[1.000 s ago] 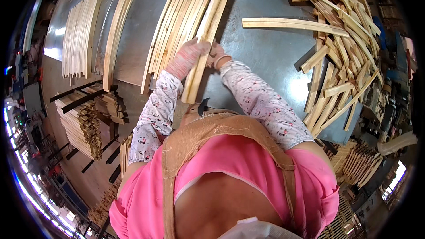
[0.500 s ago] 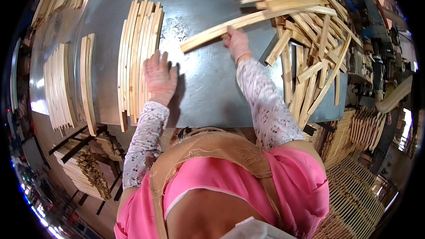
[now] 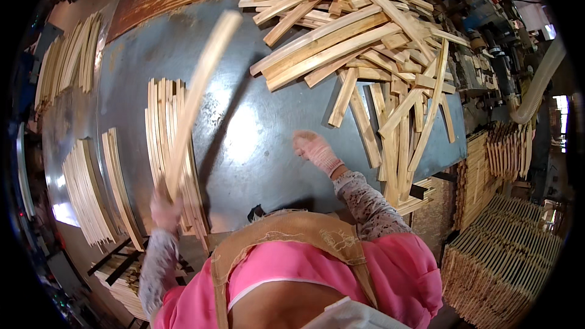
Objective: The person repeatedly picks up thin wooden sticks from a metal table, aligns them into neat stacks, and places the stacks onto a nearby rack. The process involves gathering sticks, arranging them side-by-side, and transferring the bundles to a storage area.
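My left hand (image 3: 164, 210), in a pink glove, grips the near end of a long curved wooden slat (image 3: 198, 94) that shows blurred above the row of sorted slats (image 3: 159, 140) on the grey metal table (image 3: 250, 140). My right hand (image 3: 315, 149), also gloved, hovers over the bare table surface with nothing in it, just left of the loose heap of wooden slats (image 3: 365, 55).
More rows of curved slats (image 3: 85, 189) lie at the table's left side and far left edge (image 3: 61, 61). Stacked slat bundles (image 3: 506, 256) stand on the floor at the right, beside machinery (image 3: 487, 30). Another pile (image 3: 122, 274) sits below the table at the left.
The slat has passed from my right hand to my left hand, which now swings it over the sorted row. My right hand has let go and drawn back to the table's middle.
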Motion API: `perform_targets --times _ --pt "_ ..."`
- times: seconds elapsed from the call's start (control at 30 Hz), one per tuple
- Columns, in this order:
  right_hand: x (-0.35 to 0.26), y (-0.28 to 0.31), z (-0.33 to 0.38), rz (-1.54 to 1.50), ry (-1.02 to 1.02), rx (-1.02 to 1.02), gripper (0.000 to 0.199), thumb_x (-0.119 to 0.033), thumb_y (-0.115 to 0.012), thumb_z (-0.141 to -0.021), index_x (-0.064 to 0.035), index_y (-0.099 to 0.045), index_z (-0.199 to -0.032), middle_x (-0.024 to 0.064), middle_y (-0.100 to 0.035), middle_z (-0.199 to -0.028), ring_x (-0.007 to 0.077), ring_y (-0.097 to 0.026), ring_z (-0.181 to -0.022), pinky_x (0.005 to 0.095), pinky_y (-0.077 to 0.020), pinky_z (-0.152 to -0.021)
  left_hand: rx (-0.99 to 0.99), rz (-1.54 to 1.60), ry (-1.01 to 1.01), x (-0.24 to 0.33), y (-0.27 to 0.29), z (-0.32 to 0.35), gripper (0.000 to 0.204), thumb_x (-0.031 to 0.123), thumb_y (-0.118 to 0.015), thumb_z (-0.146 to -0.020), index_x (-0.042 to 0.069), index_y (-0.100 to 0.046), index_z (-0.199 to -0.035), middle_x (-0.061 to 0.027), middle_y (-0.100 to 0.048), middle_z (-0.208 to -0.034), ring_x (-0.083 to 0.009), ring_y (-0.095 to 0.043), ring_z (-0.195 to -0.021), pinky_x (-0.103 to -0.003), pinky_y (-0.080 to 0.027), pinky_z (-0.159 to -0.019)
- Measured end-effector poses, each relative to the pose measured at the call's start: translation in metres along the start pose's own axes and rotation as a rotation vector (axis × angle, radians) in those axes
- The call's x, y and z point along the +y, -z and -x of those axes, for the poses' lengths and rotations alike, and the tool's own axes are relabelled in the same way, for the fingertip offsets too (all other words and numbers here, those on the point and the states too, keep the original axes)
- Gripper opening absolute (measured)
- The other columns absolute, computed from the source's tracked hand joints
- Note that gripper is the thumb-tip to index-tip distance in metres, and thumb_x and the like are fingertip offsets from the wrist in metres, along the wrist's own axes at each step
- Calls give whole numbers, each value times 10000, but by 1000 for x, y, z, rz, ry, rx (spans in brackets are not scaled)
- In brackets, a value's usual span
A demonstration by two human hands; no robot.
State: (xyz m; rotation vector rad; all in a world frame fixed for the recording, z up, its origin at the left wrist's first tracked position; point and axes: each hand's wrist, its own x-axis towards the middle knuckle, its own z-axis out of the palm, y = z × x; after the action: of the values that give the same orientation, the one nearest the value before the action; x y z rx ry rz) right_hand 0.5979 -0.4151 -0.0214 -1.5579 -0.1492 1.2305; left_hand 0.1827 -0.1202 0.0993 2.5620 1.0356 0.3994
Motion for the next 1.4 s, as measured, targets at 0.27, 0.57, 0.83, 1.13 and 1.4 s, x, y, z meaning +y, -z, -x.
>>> perform_targets --times 0.27,0.57,0.83,1.13,1.4 --pt "-69 -10 2 85 141 13 514 -282 -731 -1006 -54 -641 -1458 25 -680 -930 146 -636 -818 310 -553 -778 308 164 -46 187 -17 -463 834 508 -744 -941 -6 -518 -1559 -302 -647 -1447 -416 -634 -1357 -465 -499 -1112" --pt "-296 157 8 1087 958 941 530 -280 -771 -952 -47 -680 -1419 218 -750 -1275 367 -721 -1188 440 -557 -1045 -313 -7 -503 272 -253 -360 1171 498 -909 -777 -34 -335 -1649 -318 -529 -1544 -439 -544 -1434 -439 -450 -1210" --pt "-323 271 -65 1369 144 903 866 -436 -765 -891 -183 -433 -1649 230 -695 -1392 397 -644 -1323 460 -517 -1119 -883 418 47 280 -224 -241 934 350 -859 -827 -13 -442 -1580 -271 -733 -1256 -402 -714 -1194 -446 -549 -1061" --pt "-169 153 -2 129 338 142 435 -215 -703 -990 47 -626 -1329 196 -760 -1101 293 -767 -949 401 -631 -835 -1003 1564 708 132 -147 -64 604 284 -736 -913 -13 -599 -1421 -184 -751 -1172 -293 -746 -1054 -419 -607 -906" --pt "-11 -121 24 451 385 -87 498 -297 -656 -1040 16 -553 -1413 183 -700 -1210 269 -697 -1118 387 -584 -945 -469 1628 658 125 -181 -20 453 366 -557 -1089 0 -648 -1339 -209 -732 -1252 -325 -749 -1053 -439 -608 -942"
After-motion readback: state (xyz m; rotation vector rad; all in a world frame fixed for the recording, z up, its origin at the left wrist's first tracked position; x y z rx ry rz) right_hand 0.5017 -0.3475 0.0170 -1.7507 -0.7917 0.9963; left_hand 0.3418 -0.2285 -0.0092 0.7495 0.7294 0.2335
